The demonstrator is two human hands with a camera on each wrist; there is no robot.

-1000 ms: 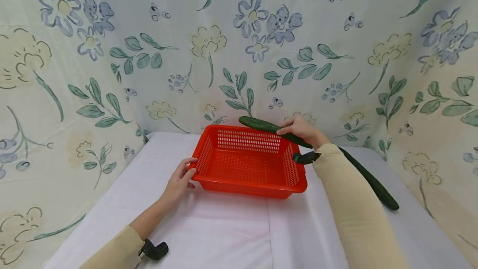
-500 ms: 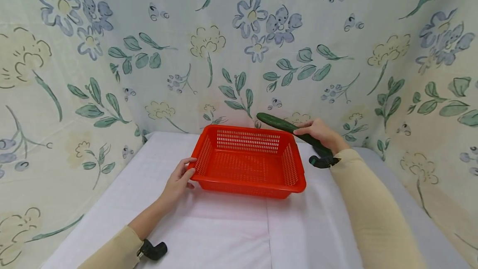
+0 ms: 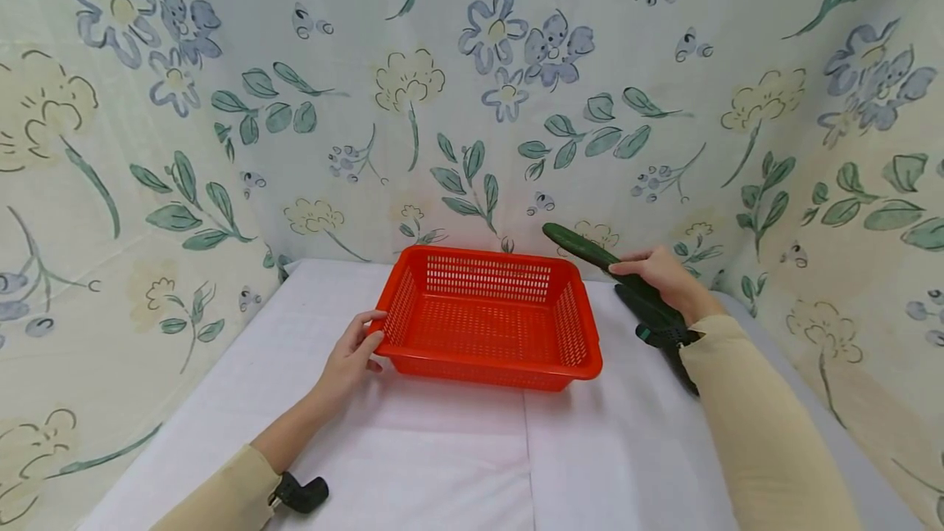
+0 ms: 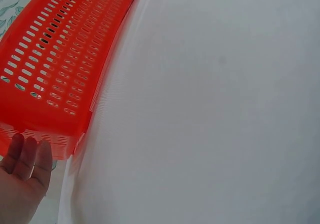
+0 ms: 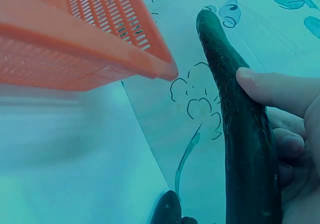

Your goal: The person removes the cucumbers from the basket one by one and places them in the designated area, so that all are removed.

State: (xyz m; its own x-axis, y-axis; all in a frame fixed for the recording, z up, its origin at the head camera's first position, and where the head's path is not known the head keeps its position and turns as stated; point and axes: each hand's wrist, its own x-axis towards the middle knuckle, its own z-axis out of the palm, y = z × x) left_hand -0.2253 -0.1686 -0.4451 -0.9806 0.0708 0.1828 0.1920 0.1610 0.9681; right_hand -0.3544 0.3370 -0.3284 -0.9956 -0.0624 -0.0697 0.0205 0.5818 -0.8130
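Note:
A red plastic basket with slotted walls stands on the white cloth, nothing inside it. At its left end my left hand grips the rim; the left wrist view shows several fingers against the basket's end wall. My right hand holds a long green cucumber to the right of the basket, its free end pointing up and left, apart from the rim. Thumb and fingers clasp it in the right wrist view. Below that hand another cucumber lies on the cloth, partly hidden by the wrist.
White cloth covers the table. Floral fabric hangs behind and on both sides. At the bottom of the right wrist view, a cucumber end shows beside a second small dark tip. Each wrist carries a black device.
My right hand has moved right with the cucumber, from above the basket's back right corner to beyond its right side. The left hand stays on the rim and the basket has not visibly moved.

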